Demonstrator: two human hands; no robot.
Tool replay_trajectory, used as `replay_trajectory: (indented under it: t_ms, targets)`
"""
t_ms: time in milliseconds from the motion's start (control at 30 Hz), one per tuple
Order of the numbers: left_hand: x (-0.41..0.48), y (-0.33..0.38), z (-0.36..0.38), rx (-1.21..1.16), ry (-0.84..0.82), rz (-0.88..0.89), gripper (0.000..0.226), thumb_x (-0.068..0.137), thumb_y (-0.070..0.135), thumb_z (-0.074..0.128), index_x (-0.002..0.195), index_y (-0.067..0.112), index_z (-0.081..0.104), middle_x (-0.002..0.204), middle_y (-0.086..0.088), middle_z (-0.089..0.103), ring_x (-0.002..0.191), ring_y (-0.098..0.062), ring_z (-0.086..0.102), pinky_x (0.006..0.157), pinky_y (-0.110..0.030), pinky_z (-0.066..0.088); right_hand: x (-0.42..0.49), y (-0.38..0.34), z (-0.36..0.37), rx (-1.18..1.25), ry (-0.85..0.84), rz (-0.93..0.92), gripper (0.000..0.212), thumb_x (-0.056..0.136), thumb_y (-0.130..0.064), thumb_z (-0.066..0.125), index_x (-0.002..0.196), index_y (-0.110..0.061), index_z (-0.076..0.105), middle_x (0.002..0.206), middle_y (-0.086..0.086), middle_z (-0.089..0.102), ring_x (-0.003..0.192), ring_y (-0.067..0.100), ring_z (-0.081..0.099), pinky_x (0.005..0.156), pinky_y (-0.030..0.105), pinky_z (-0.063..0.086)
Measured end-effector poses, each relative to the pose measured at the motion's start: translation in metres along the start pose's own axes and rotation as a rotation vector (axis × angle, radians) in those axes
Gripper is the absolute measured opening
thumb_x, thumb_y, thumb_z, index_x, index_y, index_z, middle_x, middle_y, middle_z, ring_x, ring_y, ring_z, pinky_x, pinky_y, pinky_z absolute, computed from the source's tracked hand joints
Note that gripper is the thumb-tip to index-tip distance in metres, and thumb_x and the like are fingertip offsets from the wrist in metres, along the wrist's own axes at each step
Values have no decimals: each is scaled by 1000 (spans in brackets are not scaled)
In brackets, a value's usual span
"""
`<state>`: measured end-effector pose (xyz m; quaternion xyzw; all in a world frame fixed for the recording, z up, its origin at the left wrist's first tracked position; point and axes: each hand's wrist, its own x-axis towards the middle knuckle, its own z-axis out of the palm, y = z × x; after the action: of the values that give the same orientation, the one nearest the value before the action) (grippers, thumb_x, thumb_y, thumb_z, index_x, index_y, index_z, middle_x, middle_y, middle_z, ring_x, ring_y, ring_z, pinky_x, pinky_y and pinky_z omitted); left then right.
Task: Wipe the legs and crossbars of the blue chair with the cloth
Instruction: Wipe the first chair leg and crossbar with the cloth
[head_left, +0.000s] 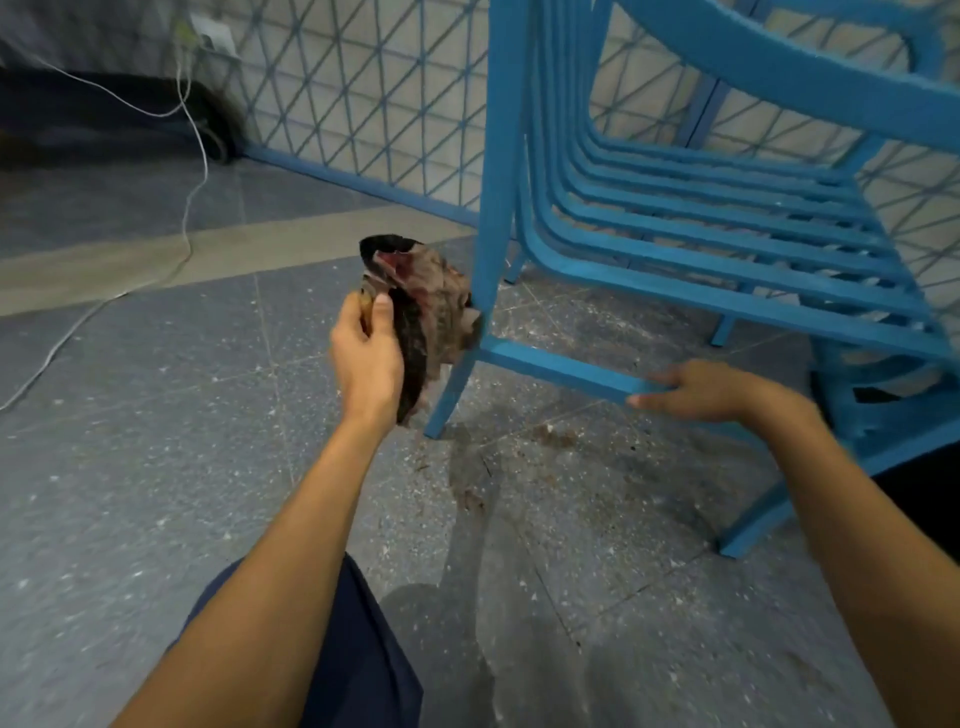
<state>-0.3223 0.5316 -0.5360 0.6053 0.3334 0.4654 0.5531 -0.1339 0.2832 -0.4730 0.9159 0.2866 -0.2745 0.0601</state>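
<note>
While right hand (696, 389) grips crossbar (556, 366), left hand (366, 358) holds cloth (431, 312).

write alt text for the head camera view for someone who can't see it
A person's left hand holds a dark, crumpled cloth against a front leg of a blue chair, while the right hand holds the low crossbar beside it. Grey speckled floor tiles show stains under the chair.

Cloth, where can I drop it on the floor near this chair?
Bare floor lies left of your left hand holding the cloth, between the white cable and the chair leg. Under the chair it is crowded: the crossbar, your right hand, stains.
</note>
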Motion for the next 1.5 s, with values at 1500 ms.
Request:
replay_trajectory:
  t_ms: [1500]
  targets:
    - [27,-129,34,539,-836,-181,74,80,-9,63,143,11,30,132,-8,52,125,-20,46,105,-31,35,82,-136,82,252,665,-308,39,102,-29,38,140,-29,41,126,-4,51,119,17,37,98,31,9]
